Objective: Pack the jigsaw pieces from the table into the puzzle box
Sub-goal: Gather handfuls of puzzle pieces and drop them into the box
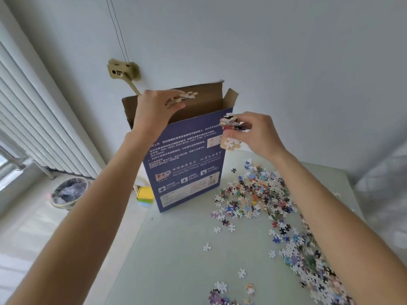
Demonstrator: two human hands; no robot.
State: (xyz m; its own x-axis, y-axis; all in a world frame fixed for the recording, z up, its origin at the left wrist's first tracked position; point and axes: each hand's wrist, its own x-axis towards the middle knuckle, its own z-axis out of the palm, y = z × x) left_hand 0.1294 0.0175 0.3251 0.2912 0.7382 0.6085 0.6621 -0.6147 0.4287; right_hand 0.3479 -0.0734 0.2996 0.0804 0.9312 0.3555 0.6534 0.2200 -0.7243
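We see the puzzle box [187,164] standing upright at centre frame on the far left part of the desk [176,249], its long axis vertical and its top open, brown flaps raised at the back and at the upper right. Everything turns on that mouth: it faces upward, so whatever we carry must come over the rim and drop down.

Our left hand [154,108] is already there, at the upper centre of the frame, fingers pinching a small clutch of jigsaw pieces [182,97] right above the opening. It is the nearer hand and, we judge, the one to let go first. Our right hand [255,133] sits to the right of the box, just below and outside the right top corner, fingers closed around a second bunch of pieces [231,126], with a few hanging loose beneath. It has yet to travel up and leftward over the rim, past the raised right flap [231,99], which could catch it.

Most of the loose pieces [264,194] lie spread over the right side of the desk, from centre right down to the lower right corner, so the job looks far from finished. There is bare desk in the lower centre, and the left edge of the desk runs close by the foot of the box.
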